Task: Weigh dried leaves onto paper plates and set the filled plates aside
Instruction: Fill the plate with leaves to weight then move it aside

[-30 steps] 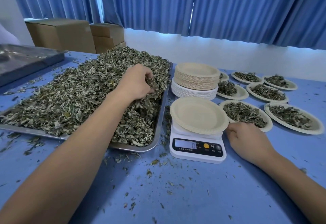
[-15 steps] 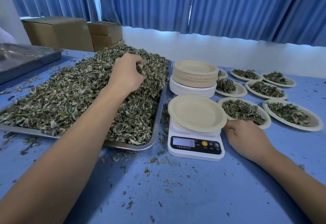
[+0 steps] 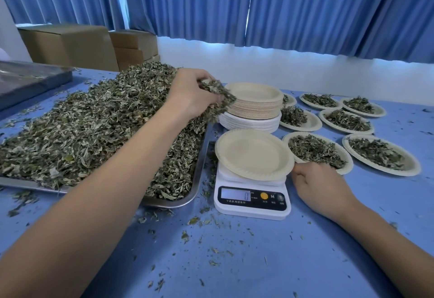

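My left hand point(image 3: 192, 97) has its fingers curled round a clump of dried leaves point(image 3: 218, 100), lifted clear of the heap and hanging over the right rim of the metal tray point(image 3: 197, 180), in front of the stack of paper plates point(image 3: 256, 103). The clump is up and to the left of the empty plate point(image 3: 253, 154) and not over it. That plate sits bare on the white scale point(image 3: 251, 200), whose display reads zero. My right hand point(image 3: 319, 185) rests on the blue table point(image 3: 258, 262) just beside the scale, fingers curled under, with its fingertips at the plate's right edge. I cannot tell whether they pinch the rim or only lie next to it. The main heap of leaves point(image 3: 94, 128) fills the tray to the left of the scale, and crumbs are scattered over the table around it. Right of the scale lie the filled plates, the nearest one point(image 3: 317, 151) just behind my right hand, the others farther back and to the right. A second tray point(image 3: 30, 79), cardboard boxes point(image 3: 70, 44) and blue curtains point(image 3: 281, 4) stand at the back.
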A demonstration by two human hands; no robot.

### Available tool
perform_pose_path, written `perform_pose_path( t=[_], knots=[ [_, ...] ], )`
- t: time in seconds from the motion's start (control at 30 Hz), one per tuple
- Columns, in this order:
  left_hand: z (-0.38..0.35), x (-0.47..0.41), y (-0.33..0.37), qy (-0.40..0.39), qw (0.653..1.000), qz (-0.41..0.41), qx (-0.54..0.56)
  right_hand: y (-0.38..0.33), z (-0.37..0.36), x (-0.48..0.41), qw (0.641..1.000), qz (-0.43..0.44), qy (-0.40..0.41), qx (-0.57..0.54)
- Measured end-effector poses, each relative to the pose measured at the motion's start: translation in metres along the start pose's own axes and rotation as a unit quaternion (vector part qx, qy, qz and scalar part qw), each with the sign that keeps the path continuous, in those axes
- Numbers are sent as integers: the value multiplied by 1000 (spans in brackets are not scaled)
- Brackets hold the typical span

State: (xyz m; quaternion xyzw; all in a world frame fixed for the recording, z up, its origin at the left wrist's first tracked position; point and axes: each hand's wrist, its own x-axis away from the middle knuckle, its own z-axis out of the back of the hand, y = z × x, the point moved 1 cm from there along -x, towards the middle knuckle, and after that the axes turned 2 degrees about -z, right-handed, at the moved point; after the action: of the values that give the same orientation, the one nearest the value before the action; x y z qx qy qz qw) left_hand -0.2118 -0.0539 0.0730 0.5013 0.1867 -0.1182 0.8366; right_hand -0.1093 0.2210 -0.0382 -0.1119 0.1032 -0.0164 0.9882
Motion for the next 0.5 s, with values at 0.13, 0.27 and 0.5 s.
perform_pose_path(
  t=[0.13,0.27,0.5],
  knots=[
    [-34,8,20,-115,991,-56,-49,2,-1,0,1000,5,3,1],
    [-64,17,24,-229,962,-105,-104,2,-3,0,1000,12,11,7],
    [-78,20,18,-286,942,-100,-146,4,-2,-2,1000,12,4,14]
  ],
)
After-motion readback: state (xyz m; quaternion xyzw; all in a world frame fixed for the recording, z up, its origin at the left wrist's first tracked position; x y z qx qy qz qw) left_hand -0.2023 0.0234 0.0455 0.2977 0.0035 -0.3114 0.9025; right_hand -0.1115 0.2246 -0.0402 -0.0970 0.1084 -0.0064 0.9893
